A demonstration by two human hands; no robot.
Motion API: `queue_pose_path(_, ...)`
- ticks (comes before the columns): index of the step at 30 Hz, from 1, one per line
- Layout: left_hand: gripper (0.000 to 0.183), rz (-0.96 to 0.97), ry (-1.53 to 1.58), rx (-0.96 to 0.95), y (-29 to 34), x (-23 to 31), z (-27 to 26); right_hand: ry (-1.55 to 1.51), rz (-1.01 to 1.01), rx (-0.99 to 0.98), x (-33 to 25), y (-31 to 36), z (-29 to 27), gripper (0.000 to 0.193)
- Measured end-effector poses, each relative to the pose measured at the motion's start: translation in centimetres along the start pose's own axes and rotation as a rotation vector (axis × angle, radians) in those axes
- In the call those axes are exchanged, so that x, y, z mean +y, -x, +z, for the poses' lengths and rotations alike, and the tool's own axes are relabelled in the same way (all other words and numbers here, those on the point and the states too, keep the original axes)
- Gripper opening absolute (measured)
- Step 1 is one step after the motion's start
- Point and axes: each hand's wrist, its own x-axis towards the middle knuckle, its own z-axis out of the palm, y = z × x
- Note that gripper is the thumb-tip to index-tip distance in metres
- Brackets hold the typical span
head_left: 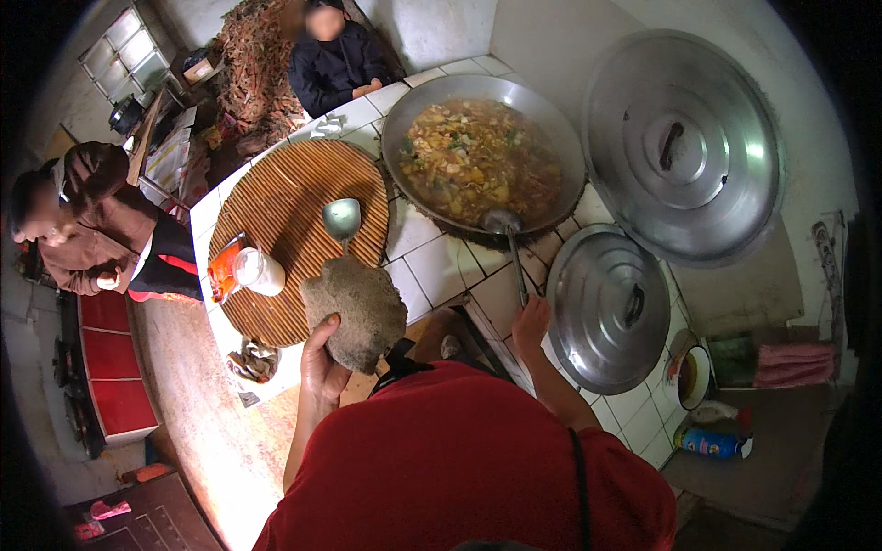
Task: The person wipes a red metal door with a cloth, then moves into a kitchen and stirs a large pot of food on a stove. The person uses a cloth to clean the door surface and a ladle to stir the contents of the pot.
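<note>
My right hand (531, 323) is closed round the long handle of a metal ladle (516, 266). The ladle's bowl rests at the near rim of a large wok (393, 174), which is full of a yellow and brown stew (478, 156) with green bits. In my left hand (325, 365) I grip a rough grey-brown flat piece (354, 312) with uneven edges; whether it is cloth or something stiffer I cannot tell. Just beyond it a metal wok spatula (342, 220) lies on a round slatted mat (276, 193), its handle end hidden behind the piece.
A white tub (265, 274) and an orange packet (223, 268) sit on the mat's left side. Two metal lids, one large (634, 138) and one smaller (597, 321), stand right of the wok. A seated person (335, 60) is behind the tiled stove; another person (101, 220) is at left.
</note>
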Motion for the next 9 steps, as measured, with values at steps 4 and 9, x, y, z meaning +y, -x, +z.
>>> queue_pose_path(4,0.058,0.000,0.005,0.009,0.4,-0.1,-0.2,0.084,-0.139,0.134,-1.4,-1.9,-0.5,0.055)
queue_pose_path(9,0.056,-0.018,-0.014,-0.022,1.0,0.1,-0.7,-0.072,-0.166,-0.098,-9.4,-14.9,-6.5,0.062)
